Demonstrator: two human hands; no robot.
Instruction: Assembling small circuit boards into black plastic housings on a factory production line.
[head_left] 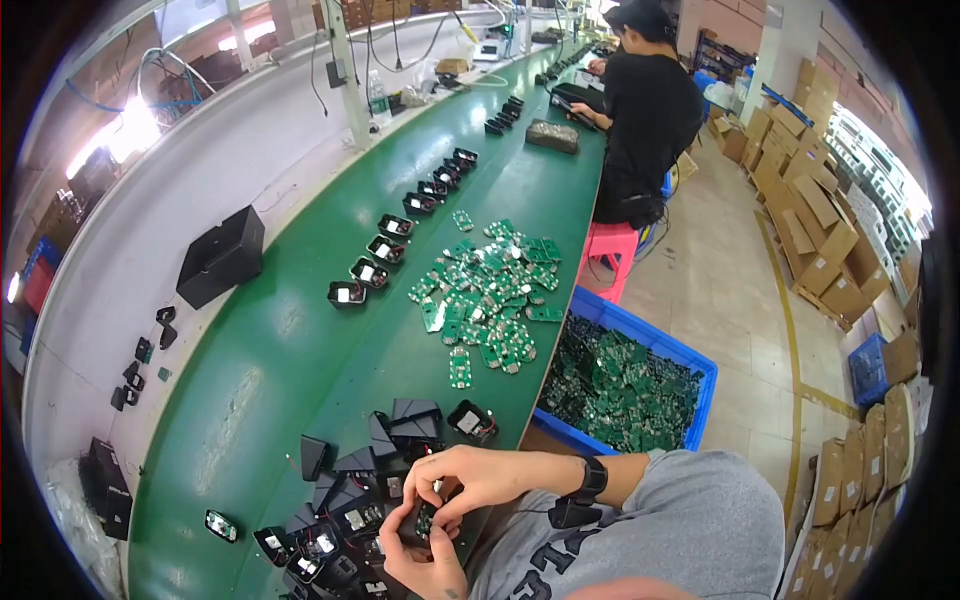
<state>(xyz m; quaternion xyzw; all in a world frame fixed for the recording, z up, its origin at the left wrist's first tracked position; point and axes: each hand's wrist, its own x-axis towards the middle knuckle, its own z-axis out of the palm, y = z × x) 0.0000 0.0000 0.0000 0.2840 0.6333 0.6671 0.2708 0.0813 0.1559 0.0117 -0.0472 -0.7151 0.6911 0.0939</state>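
Close to my body, both hands grip a small black plastic housing (425, 518) with a bit of green circuit board showing in it. My left hand (424, 562) is closed on it from below, thumb and fingers around its sides. From above, my right hand (478, 478) pinches at its top; the fingers cover most of the piece. Beside and beneath the hands lies a pile of black housings (355, 460), some with boards and wires inside. One open housing with a white part and red wires (470, 420) lies just beyond my right hand.
Loose green circuit boards (490, 285) are heaped on the green bench (280, 370). A row of open black housings (370, 270) runs along it. A blue crate (705, 385) of boards stands at the bench's right edge. Farther off, a person in black (650, 110) sits by a pink stool (610, 243).
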